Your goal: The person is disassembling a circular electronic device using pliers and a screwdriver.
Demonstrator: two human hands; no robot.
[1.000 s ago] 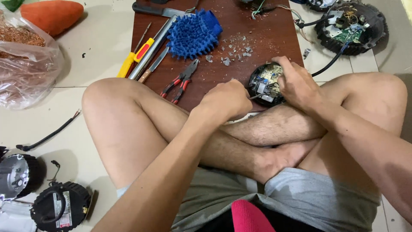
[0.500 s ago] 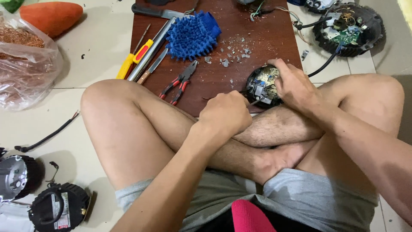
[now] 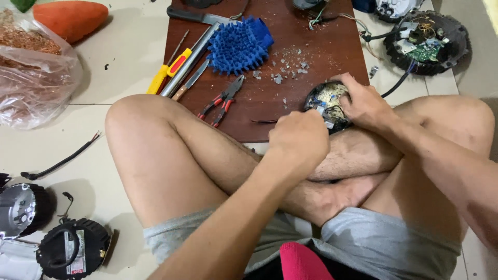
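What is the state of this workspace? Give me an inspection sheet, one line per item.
Surface: brown board on a pale tiled floor, strewn with grey chips.
Job's things: round black electronic unit, open, at the board's near edge.
Clutter: blue mitt, red pliers, yellow screwdriver, knife.
Grippers: right hand grips the unit; left hand, fisted, against it.
Cables: loose black cable on the floor.
Surroundings: bag of copper wire, second opened unit, black housings.
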